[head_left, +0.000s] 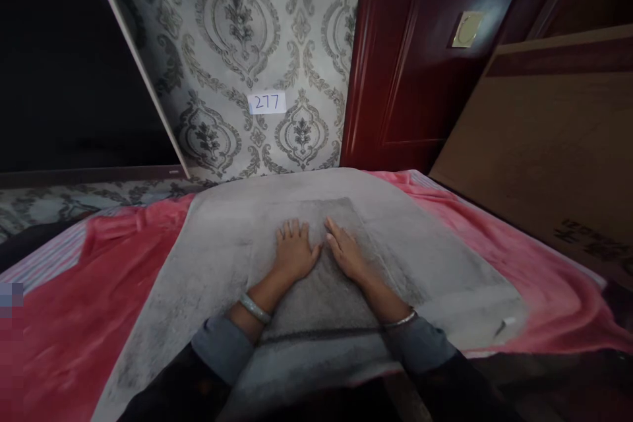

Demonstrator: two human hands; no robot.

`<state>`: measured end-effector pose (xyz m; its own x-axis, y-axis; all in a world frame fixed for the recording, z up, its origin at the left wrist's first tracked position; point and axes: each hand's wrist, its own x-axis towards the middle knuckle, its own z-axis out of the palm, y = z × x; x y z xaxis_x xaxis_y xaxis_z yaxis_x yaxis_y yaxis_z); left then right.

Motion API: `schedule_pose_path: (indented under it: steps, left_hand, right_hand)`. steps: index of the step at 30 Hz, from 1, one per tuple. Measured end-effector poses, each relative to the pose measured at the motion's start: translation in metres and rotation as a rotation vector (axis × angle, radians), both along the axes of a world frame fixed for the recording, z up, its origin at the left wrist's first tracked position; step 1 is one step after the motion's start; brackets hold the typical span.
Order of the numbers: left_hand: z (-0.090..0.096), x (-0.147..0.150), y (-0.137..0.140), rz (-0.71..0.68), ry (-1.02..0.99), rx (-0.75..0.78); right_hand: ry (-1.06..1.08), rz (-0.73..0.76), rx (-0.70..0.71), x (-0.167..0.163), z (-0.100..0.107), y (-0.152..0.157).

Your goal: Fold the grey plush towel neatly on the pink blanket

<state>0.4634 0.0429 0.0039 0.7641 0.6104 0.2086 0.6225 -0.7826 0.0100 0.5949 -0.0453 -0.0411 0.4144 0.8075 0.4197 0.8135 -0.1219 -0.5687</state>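
A large grey plush mat lies spread over a red blanket. At its middle is a darker grey rectangular patch; whether this is a separate folded cloth or part of the mat, I cannot tell. My left hand lies palm down on the patch, fingers spread. Beside it, my right hand touches the same patch, tilted onto its outer side with its fingers stretched out. Neither hand grips anything. A small white tag shows at the mat's right corner.
A dark screen stands at the left, against patterned wallpaper. On the wall is a paper label reading 277. Dark red wood panelling rises behind the mat, and a big cardboard box leans at the right.
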Motion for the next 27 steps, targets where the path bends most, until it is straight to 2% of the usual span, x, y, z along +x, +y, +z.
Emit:
schedule_pose_path:
  steps: [3,6,10,13,16,21,27]
  left_hand:
    - [-0.003,-0.002,0.0,0.033,0.004,-0.001]
    - [-0.004,-0.001,0.002,0.025,-0.006,-0.008]
    - [-0.003,-0.001,0.002,0.02,-0.005,-0.014]
    - [-0.001,-0.002,0.001,0.029,0.01,-0.04]
    - [0.001,-0.003,0.001,0.031,0.019,-0.049]
    - [0.002,-0.009,0.012,0.093,0.045,-0.045]
    - [0.007,-0.038,0.04,0.218,0.112,-0.066]
  right_hand:
    - [0.015,0.009,-0.112,0.004,0.009,0.003]
    - [0.037,0.034,-0.247,0.012,0.032,0.011]
    - [-0.071,-0.064,-0.268,0.018,0.057,0.023]
    - [-0.231,-0.146,-0.348,0.013,0.052,0.027]
    - [-0.277,-0.149,-0.42,0.007,0.039,0.027]
    - [-0.284,-0.147,-0.419,0.007,0.037,0.024]
    - [-0.281,-0.152,-0.412,0.007,0.039,0.024]
